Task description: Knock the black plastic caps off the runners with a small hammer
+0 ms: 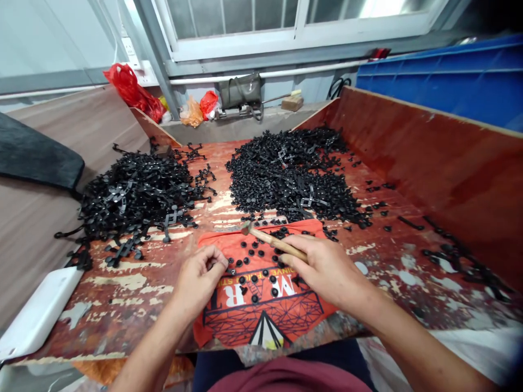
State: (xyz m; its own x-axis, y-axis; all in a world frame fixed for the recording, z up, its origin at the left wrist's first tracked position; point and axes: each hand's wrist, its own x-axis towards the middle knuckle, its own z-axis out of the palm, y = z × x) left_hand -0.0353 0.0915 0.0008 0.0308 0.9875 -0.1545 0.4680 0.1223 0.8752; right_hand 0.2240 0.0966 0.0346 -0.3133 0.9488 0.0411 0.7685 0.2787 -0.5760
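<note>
My right hand (pixel 321 264) is closed around the wooden handle of a small hammer (pixel 278 242). The hammer's head points left, above an orange printed cloth (pixel 261 321). At the cloth's left edge, my left hand (pixel 204 272) is curled in a pinch. A small black part (pixel 211 265) shows dark between its fingers, its shape mostly hidden. Several small round black plastic pieces (pixel 254 279) lie scattered over the cloth between both hands, some just beside the left fingertips.
A heap of jointed black parts (pixel 139 190) lies left, and a larger heap of small black pieces (pixel 286 174) lies behind the cloth. A white case (pixel 38 313) sits at the left edge. A reddish board (pixel 429 163) walls the right side, with a blue crate (pixel 449 81) beyond.
</note>
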